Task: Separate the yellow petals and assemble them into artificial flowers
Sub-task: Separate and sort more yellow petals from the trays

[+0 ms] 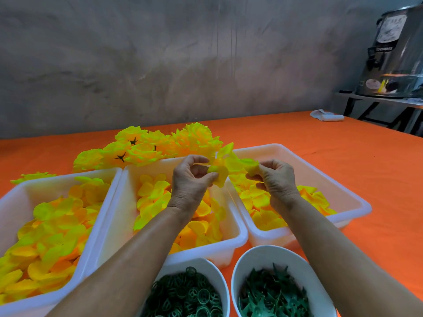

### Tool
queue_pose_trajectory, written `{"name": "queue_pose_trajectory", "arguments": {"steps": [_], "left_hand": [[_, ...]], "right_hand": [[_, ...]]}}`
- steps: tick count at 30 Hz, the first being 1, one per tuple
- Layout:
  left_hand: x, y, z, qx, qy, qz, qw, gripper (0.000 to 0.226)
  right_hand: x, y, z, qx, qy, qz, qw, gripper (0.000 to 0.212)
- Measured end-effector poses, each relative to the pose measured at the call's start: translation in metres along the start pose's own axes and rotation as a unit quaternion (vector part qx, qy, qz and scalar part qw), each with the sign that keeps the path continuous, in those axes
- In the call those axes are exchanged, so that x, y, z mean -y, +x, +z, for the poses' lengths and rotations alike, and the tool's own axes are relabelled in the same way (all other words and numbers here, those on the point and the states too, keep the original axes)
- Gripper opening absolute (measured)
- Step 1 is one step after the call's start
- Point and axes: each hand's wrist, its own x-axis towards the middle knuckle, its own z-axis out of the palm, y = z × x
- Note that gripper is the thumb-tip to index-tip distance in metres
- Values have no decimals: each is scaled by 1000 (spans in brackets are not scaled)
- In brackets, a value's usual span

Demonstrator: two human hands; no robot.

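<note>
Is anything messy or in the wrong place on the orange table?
Mostly tidy. One yellow flower lies by itself on the orange tablecloth, left of the finished flower pile behind the white bins. A crumpled white cloth sits alone at the table's far right edge. Nothing looks spilled or broken.

Dim, even light, oversaturated colours, soft focus, wide-angle bending at edges.

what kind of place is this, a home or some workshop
Probably a small craft workshop, not a home: white bins of sorted yellow petals, bowls of green plastic parts, finished flowers piled on an orange-covered table, and a bare concrete wall.
</note>
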Motion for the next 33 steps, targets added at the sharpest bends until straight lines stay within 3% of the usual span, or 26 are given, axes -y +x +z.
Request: {"name": "queue_pose_trajectory", "arguments": {"steps": [5, 9, 13, 17, 21, 24, 27, 31, 33], "left_hand": [[2, 3, -2, -11, -23, -33, 999, 38], [3, 4, -2, -24, -15, -21, 999, 38], [2, 2, 1, -12, -5, -7, 1000, 33], [-1, -1, 0, 26, -41, -13, 999, 22], [0, 1, 1, 45, -58, -73, 995, 32], [0, 2, 1, 33, -39, -94, 994, 29], [1, 2, -1, -2, -35, -97, 995, 15], [1, 3, -2, -36, -20, -99, 994, 17], [2, 4, -2, -57, -6, -90, 994, 14]], "right_hand": [[-3, 9, -3, -78, 11, -2, 997, 24], [-6, 20, -8, -203, -65, -14, 977, 25], [-5, 22, -11, -271, -155, -29, 949, 22], [-6, 22, -7, -230, -179, -42, 956, 21], [-9, 19, -2, -166, -117, -59, 977, 18], [-8, 14, -1, -124, -93, -75, 985, 7], [-7, 12, 1, -77, -57, -78, 992, 18], [-8, 11, -1, -74, -65, -90, 991, 10], [-10, 15, -3, -120, -83, -84, 986, 3]]}}
